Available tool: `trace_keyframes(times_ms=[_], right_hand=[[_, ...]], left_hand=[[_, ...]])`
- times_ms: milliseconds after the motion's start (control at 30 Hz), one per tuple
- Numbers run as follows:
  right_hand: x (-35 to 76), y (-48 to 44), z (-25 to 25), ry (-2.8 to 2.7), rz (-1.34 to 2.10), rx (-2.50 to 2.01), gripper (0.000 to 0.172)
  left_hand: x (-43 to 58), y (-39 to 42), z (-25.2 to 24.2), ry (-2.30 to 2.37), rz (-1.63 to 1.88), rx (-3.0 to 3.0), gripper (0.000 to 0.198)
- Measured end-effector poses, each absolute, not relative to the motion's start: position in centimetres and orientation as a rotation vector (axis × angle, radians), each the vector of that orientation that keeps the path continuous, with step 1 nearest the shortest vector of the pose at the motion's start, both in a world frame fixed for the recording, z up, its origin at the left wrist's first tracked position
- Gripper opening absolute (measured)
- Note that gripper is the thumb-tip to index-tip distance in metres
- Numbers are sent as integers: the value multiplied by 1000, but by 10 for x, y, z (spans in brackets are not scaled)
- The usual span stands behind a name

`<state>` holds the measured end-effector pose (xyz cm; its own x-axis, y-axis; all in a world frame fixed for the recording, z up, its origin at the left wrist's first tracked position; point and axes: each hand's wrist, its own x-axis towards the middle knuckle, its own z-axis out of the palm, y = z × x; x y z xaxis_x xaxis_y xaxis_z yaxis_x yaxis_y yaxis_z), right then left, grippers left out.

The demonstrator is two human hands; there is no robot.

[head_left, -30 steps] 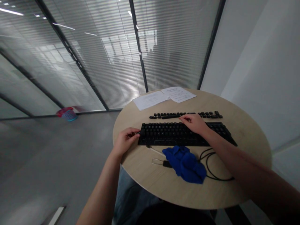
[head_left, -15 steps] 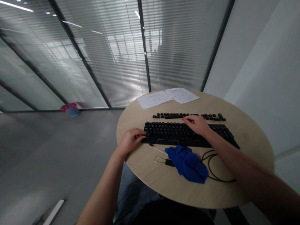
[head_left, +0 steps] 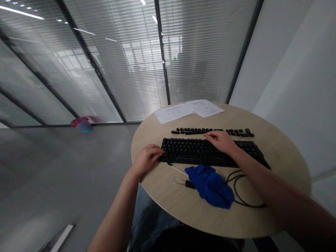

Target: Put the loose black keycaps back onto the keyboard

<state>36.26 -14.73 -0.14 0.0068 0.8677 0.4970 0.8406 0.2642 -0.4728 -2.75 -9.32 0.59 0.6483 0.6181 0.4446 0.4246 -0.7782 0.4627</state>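
A black keyboard (head_left: pixel 191 149) lies across the round table, its bottom row bare of keycaps. My left hand (head_left: pixel 147 157) grips its left edge, thumb and fingers closed there. Over the keyboard's far edge is my right hand (head_left: pixel 222 141), fingertips pinched together; whatever they hold is too small to make out. Just beyond those fingertips, loose black keycaps (head_left: pixel 236 132) stand in rows, with a long space bar (head_left: pixel 194 132) among them. The right hand and forearm hide part of the keyboard's right half.
In front of the keyboard lie a crumpled blue cloth (head_left: pixel 211 187), a wire keycap puller (head_left: pixel 189 184), a thin light-handled tool (head_left: pixel 177 169) and a looped black cable (head_left: pixel 240 199). Printed papers (head_left: pixel 174 113) rest at the far side of the table (head_left: pixel 286 154). A basket (head_left: pixel 83 125) stands on the floor.
The whole view has shifted slightly. Both hands keep nearly the same places at the keyboard, and the keycaps and tools look unmoved.
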Motion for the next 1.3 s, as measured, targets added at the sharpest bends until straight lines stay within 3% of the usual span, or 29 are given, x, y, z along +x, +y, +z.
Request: trace_keyframes(times_ms=[667, 1000, 1300], right_hand=[[363, -147, -2, -1804, 29, -1582, 28], [366, -145, -6, -1825, 4, -1556, 29], [366, -147, -9, -1832, -42, -1583, 30]], left_hand=[[-24, -97, 11, 877, 728, 2530, 25], [-32, -95, 5, 1030, 1067, 2363, 22], [-28, -96, -2, 893, 857, 2597, 39]])
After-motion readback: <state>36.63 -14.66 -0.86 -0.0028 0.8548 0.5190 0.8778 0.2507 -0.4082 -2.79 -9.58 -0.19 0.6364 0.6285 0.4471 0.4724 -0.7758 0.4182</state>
